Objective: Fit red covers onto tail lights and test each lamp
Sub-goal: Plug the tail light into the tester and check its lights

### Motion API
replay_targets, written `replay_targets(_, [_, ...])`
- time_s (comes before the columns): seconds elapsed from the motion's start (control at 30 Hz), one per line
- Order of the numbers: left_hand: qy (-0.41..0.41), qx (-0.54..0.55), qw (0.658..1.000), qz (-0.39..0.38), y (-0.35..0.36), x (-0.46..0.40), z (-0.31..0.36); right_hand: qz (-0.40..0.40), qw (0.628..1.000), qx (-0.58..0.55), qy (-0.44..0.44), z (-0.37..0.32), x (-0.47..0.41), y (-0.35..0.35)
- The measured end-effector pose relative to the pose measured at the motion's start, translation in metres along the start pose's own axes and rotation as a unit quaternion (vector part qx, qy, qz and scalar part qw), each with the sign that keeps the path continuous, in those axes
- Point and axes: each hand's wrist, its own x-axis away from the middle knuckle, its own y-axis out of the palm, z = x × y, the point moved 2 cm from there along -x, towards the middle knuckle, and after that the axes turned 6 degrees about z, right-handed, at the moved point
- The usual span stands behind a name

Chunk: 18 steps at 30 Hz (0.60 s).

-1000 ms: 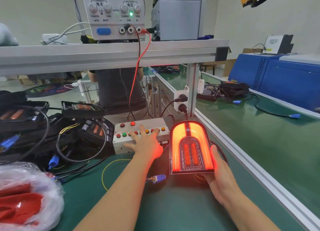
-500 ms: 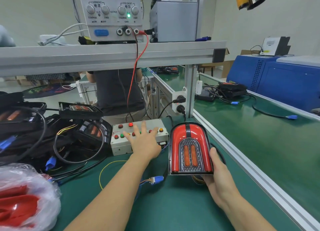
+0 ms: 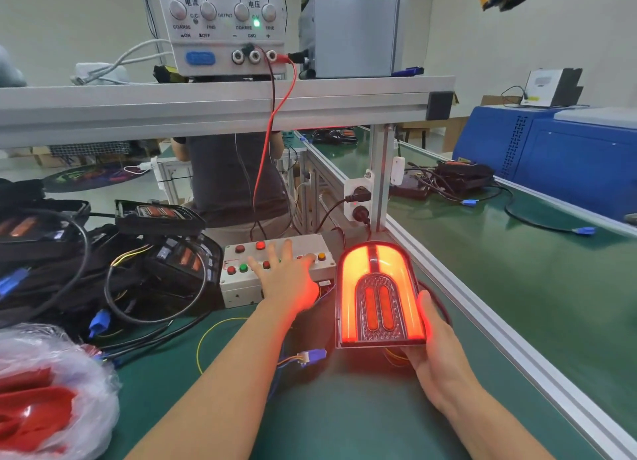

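Our right hand (image 3: 436, 352) grasps the glowing tail light (image 3: 379, 294) upright on the green bench (image 3: 517, 287) while our left hand (image 3: 287, 277), fingers spread, presses the button box (image 3: 241, 287).

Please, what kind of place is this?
Probably a factory test bench for vehicle lamps: a bench power supply on a shelf, a push-button test box, and a lit tail light.

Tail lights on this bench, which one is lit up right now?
The tail light the right hand holds upright glows orange-red. The bare ones piled at left are dark, without red covers.
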Motion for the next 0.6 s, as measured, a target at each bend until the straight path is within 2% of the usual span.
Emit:
replay_targets(0.43, [0.015,-0.004,0.999,-0.035,-0.010,0.003,0.001,0.021,0.999,0.027,0.014,-0.003,0.000,-0.002])
replay_targets(0.5, [0.032,0.023,0.998,-0.041,-0.023,0.009,0.000,0.026,0.998,0.054,0.020,-0.007,0.000,-0.005])
replay_targets(0.6, [0.086,0.128,0.988,-0.025,-0.050,0.027,-0.010,0.053,0.992,0.097,0.054,-0.013,-0.003,-0.010])
